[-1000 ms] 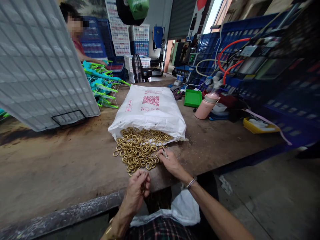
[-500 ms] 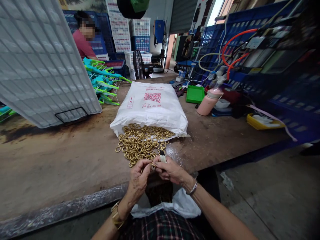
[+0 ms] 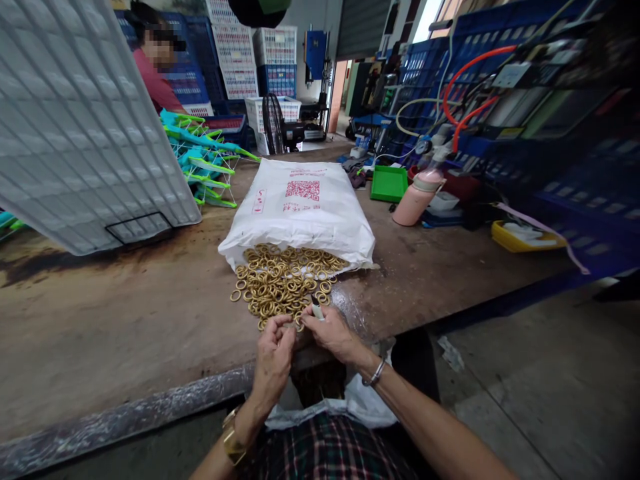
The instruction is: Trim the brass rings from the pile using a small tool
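A heap of brass rings (image 3: 283,283) spills from the mouth of a white sack (image 3: 300,210) lying on the worn wooden table (image 3: 125,327). My left hand (image 3: 274,352) and my right hand (image 3: 334,333) meet fingertip to fingertip at the near edge of the heap, by the table's front edge. The left fingers are curled and pinch a ring. In my right hand a small dark-and-white tool (image 3: 317,309) sticks up between thumb and forefinger. A white plastic bag (image 3: 357,408) lies in my lap below the hands.
A big white plastic crate (image 3: 90,127) leans at the left, with teal and green hangers (image 3: 205,160) behind it. A pink bottle (image 3: 415,197), a green tray (image 3: 387,183) and a yellow tray (image 3: 525,237) stand to the right. Another person (image 3: 157,73) works at the far left.
My left hand rose from the table edge to the heap. My right hand drew back from the rings, and the two hands came together.
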Motion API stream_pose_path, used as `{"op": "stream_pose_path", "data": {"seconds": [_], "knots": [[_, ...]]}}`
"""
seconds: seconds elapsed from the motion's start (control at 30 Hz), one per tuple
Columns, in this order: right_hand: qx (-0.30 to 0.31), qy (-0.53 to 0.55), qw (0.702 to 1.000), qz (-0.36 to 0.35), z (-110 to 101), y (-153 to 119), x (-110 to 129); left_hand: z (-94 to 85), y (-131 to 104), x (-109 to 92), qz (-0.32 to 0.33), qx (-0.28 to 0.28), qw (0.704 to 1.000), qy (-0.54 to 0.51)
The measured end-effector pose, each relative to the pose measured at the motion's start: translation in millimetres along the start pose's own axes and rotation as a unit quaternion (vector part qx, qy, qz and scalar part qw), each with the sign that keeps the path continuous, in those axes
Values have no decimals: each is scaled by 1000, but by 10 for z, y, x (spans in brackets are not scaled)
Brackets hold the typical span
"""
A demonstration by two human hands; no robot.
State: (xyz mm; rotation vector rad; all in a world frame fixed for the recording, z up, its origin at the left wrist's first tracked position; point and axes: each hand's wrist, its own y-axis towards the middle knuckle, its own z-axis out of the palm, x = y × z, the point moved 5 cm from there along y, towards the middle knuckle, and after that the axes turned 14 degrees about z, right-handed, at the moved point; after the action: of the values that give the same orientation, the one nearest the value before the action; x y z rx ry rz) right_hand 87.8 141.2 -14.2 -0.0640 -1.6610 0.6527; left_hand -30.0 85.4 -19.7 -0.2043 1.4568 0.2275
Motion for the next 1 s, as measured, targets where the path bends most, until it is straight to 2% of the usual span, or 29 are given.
{"op": "stream_pose_path", "data": {"seconds": [0.07,0.13,0.23,0.33,0.43,0.57,0.63,0.7,0.9,1.0], "knots": [[0,42,999,32,21,-3,-14,-39,-10,-80,86,-12,995,58],[12,78,995,62,50,-9,-29,-36,-23,-154,161,15,981,107],[32,109,989,91,86,-20,-52,6,-28,-201,206,77,965,141],[16,98,991,90,77,-28,-57,2,-2,-200,182,67,970,144],[-15,48,997,50,44,-45,-13,-3,17,-184,131,39,984,112],[-16,-26,1000,-5,51,-63,60,25,-7,-41,-34,35,999,-2],[-29,-46,998,-20,48,-57,72,35,-29,19,-84,33,995,-47],[-46,-59,997,-30,45,-46,77,29,-32,42,-82,33,995,-54],[-56,-86,994,-46,58,-43,98,6,-9,-23,1,63,997,35],[-56,-100,992,-57,64,-53,115,42,-22,-33,-34,88,996,-9]]}}
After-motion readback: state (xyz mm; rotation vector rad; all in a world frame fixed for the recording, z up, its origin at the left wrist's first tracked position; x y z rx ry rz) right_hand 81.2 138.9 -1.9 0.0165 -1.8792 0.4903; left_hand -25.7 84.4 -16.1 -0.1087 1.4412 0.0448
